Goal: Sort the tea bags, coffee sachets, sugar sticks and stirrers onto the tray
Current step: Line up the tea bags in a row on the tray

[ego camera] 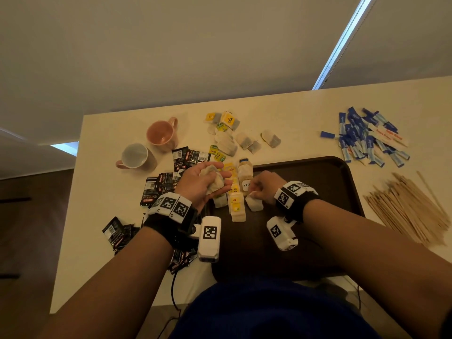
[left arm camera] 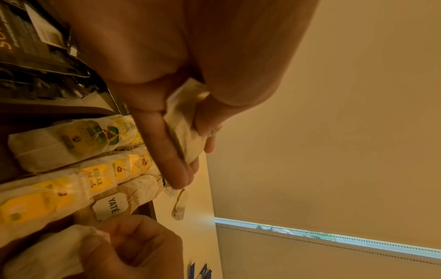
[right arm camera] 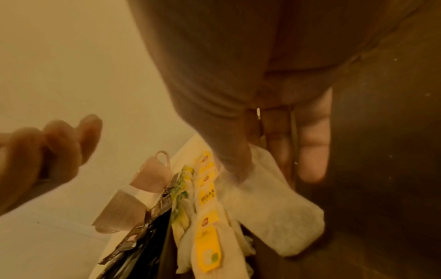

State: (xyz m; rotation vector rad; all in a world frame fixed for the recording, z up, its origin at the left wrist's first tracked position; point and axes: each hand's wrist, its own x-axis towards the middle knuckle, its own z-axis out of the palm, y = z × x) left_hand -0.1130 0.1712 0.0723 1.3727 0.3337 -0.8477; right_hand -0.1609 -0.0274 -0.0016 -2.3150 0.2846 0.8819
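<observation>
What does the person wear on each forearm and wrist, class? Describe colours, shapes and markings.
Both forearms are bare, without sleeves. Each wrist has a black strap carrying white blocks printed with black square-patterned markers, and a white boxy camera unit hangs beneath it.

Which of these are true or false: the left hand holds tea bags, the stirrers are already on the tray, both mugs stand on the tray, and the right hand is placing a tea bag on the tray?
1. The left hand holds tea bags. True.
2. The stirrers are already on the tray. False: they lie on the table, right of the tray.
3. Both mugs stand on the tray. False: both are on the table, to its left.
4. The right hand is placing a tea bag on the tray. True.
</observation>
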